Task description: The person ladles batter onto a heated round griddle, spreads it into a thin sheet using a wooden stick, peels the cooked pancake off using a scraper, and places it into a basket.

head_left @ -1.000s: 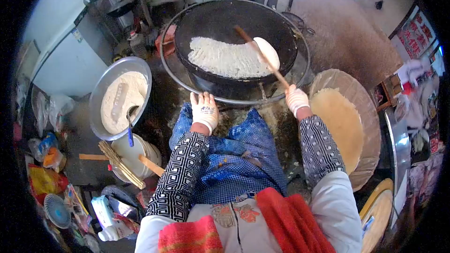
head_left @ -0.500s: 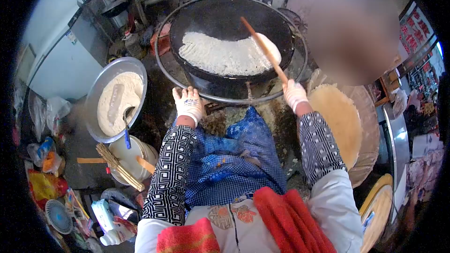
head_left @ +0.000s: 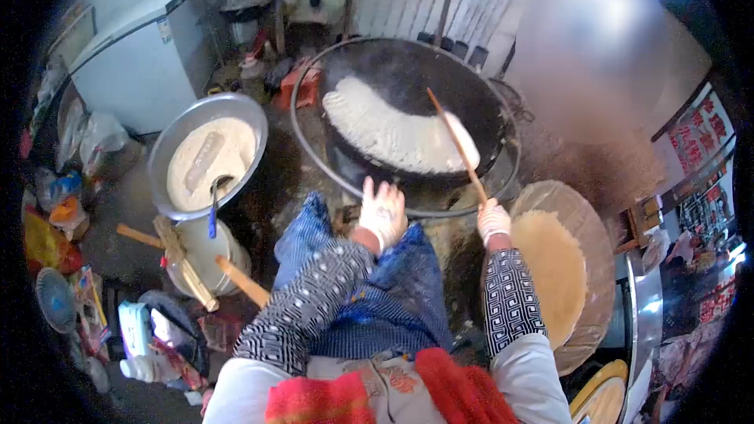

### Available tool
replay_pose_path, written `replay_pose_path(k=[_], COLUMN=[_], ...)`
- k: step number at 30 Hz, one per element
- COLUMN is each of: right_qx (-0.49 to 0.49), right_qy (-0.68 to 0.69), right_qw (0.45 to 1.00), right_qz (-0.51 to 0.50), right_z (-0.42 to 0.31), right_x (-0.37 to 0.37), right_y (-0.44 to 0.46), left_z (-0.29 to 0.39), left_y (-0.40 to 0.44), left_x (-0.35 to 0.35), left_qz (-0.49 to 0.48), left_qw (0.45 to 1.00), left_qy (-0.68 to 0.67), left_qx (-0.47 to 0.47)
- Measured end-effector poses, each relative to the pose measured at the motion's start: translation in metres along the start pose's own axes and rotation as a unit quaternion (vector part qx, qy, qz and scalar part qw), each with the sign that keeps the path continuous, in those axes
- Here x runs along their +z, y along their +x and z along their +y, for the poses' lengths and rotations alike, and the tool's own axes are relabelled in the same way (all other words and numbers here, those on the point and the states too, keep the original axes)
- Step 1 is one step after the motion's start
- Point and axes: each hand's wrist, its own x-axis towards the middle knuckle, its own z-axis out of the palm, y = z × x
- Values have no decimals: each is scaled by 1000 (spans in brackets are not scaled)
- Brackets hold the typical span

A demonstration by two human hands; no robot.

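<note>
My right hand (head_left: 493,221), in a white glove, is closed around the handle of a wooden spreading stick (head_left: 455,141). The stick reaches across the right end of a crescent of pale batter (head_left: 385,129) on a large round black griddle (head_left: 463,90). A thicker lump of batter lies against the stick. My left hand (head_left: 382,213), gloved too, has its fingers spread at the front of the metal ring (head_left: 314,159) around the griddle. Its fingertips are at the ring; whether they press on it I cannot tell. Steam rises over the dark surface.
On my left, a metal basin (head_left: 255,122) of batter holds a blue-handled ladle (head_left: 212,216), above a white bucket (head_left: 228,247) with a brush (head_left: 184,267) across it. To my right, a thin round flatbread (head_left: 550,267) lies on a covered round stand (head_left: 601,283). A person (head_left: 597,165) stands beyond it.
My left hand has moved right along the ring, from its left front to the middle front. The batter crescent's left end lies farther back. My view has shifted; the right hand keeps its hold.
</note>
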Motion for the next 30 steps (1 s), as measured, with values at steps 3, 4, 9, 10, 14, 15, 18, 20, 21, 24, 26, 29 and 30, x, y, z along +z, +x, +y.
replay_pose_path(k=[3,4,9,10,14,15,18,20,21,24,26,29,30], right_qx=[-60,-38,88,61,-9,-36,62,43,29,-1,51,5,-1], right_qy=[-5,1,96,102,90,71,83,96,104,49,17,40,76], right_qw=[998,999,990,992,993,991,993,994,994,998,998,997,996], right_qz=[2,-32,-48,-30,-81,-109,-58,-30,-26,-28,20,69,44], right_z=[-6,-20,-4,-10,-25,-15,5,-1,-8,-8,5,-8,-20], right_x=[12,-7,-16,-24,-38,-24,-20,-15,-13,-23,-3,-14,-24], right_y=[9,-1,5,5,-16,-16,-1,3,6,-8,0,0,-2], left_z=[31,34,14,14,8,4,-2,-9,-11,-18,-30,-45,-50], left_y=[-2,-6,-14,-15,-18,-20,-21,-22,-21,-17,-19,-23,-24], left_x=[-1,6,48,36,12,22,4,3,2,14,21,18,16], left_qz=[-126,-74,-49,-74,-149,-136,-170,-181,-186,-170,-151,-103,-99], left_qw=[990,996,995,995,988,989,982,981,980,983,986,992,992], left_qy=[-66,-56,76,61,44,59,82,74,68,52,53,58,67], left_qx=[11,-1,34,31,12,14,2,-11,-16,-49,-54,-51,-45])
